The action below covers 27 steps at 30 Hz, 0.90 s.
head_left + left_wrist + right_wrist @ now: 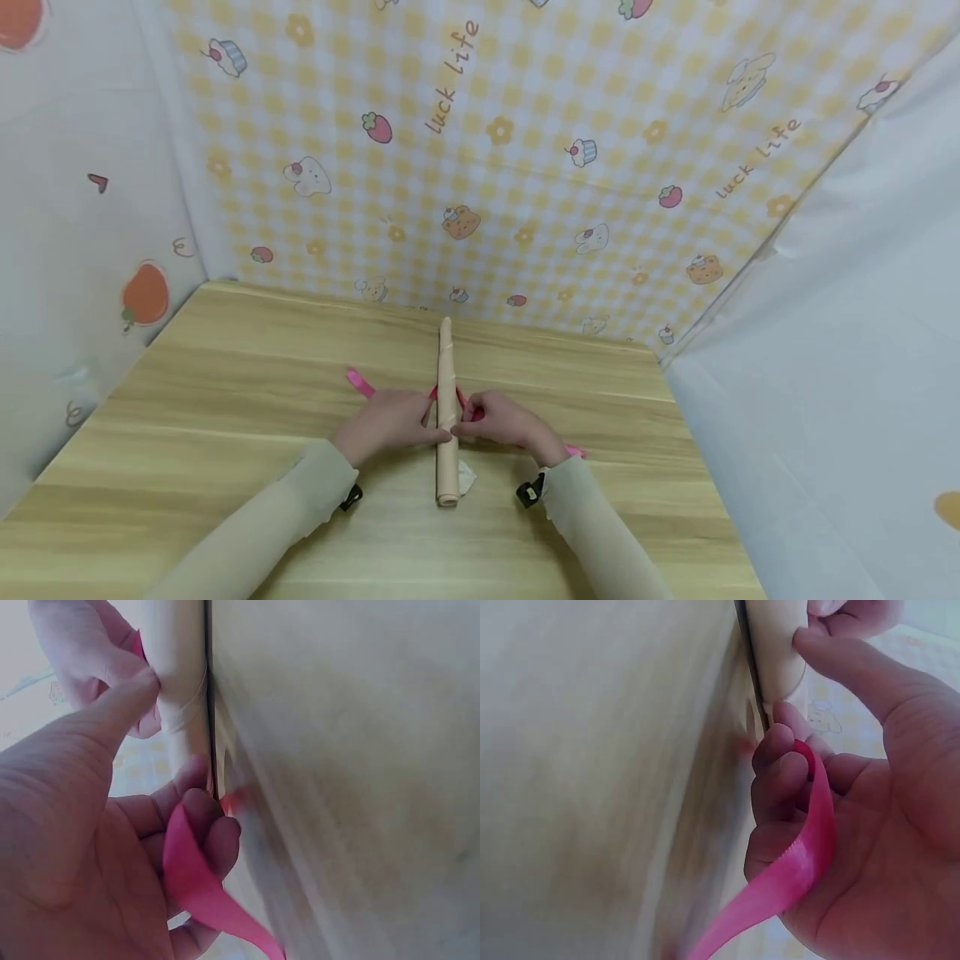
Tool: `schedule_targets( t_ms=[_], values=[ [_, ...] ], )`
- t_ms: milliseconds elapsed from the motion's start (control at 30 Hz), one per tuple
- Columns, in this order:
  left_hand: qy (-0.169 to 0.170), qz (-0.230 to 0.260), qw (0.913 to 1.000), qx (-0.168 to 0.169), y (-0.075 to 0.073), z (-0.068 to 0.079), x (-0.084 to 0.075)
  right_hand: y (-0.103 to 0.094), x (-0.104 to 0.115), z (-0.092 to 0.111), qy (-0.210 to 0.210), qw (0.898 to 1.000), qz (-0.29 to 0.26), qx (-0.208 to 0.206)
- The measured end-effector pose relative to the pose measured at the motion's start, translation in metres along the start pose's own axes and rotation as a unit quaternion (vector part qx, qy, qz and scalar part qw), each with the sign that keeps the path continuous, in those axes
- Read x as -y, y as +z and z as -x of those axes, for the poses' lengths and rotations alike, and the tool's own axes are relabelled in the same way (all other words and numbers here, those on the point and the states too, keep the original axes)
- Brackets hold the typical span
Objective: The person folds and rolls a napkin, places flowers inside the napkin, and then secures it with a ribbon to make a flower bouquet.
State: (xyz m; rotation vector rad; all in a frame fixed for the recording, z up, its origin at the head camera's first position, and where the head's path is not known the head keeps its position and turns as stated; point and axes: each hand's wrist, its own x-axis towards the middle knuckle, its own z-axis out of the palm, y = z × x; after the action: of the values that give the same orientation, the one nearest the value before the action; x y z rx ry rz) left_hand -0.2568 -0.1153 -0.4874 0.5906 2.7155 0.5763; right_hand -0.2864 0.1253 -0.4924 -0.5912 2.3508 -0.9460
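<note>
A beige rolled-up sheet (pixel 447 471) lies lengthwise on the table, its spiral end showing toward me. A pink ribbon (pixel 361 382) passes by it at mid-length, with tails out to both sides. My left hand (pixel 393 419) is at the roll's left side, thumb tip against the roll. In the left wrist view its curled fingers hold the ribbon (pixel 196 889). From the right side my right hand (pixel 504 419) mirrors this, thumb on the roll. Its bent fingers grip the other stretch of ribbon (pixel 795 862) in the right wrist view. The ribbon beneath the roll is hidden.
A small whitish scrap (pixel 467 477) lies against the roll's right side near its front end. The wood-grain table (pixel 247 367) meets a yellow checked cloth (pixel 480 167) at the back. White sheets hang along the left and right sides.
</note>
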Motion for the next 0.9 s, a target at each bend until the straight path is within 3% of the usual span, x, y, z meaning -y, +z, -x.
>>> schedule_targets(
  t_ms=[200, 333, 500, 733, 900],
  values=[
    [-0.003, -0.058, 0.9974, -0.043, 0.006, 0.005, -0.007, 0.003, 0.002, 0.003, -0.005, 1.000, 0.020, -0.007],
    [-0.001, -0.103, 0.9913, -0.083, 0.008, 0.010, -0.014, 0.003, 0.001, 0.005, -0.010, 1.000, 0.021, -0.015],
    [-0.014, -0.145, 0.9838, -0.104, 0.010, 0.015, -0.021, 0.005, -0.001, 0.007, -0.013, 1.000, 0.016, -0.020],
    [-0.018, -0.100, 0.9926, -0.067, 0.010, 0.026, -0.022, 0.007, 0.003, 0.017, -0.022, 1.000, 0.003, -0.004],
    [-0.022, -0.095, 0.9936, -0.056, 0.010, 0.034, -0.023, 0.010, 0.008, 0.021, -0.005, 1.000, -0.004, 0.005]
  ],
)
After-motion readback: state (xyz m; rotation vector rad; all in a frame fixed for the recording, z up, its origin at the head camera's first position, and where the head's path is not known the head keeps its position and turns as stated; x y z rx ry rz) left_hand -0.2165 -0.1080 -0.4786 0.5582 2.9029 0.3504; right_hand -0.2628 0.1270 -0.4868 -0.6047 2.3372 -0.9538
